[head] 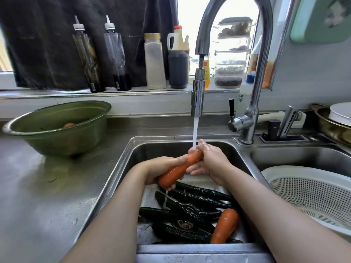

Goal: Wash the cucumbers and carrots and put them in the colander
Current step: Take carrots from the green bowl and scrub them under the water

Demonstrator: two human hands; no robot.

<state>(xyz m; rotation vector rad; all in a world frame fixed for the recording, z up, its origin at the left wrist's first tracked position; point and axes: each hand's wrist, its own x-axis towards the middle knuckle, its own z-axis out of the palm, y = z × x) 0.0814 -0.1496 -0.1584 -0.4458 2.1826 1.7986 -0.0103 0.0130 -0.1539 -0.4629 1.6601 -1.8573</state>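
Long orange carrot (180, 168) held over the left basin of the stainless steel double sink (131, 164), both hands on it. Left hand (161, 168) wraps the thick lower end, fingers curled right round. Right hand (210, 160) closes on the narrow upper end, thumb on top, lower fingers only loosely curled beneath. Long axis slants from near-left, low, up to far-right, where the tip meets the water stream (195, 133) from the chrome gooseneck tap (197, 99). Step in hand, by my reading: rinsing this carrot. White perforated plastic colander (313, 192) sits in the right basin, well apart, to the right of the carrot and past the right forearm; nothing visible in it. Right hand is the nearer, so the carry likely goes tip-first, rightward over the divider. Dark green bumpy cucumbers (190, 209) and a second orange carrot (225, 225) lie on the basin floor below, not yet in the colander.
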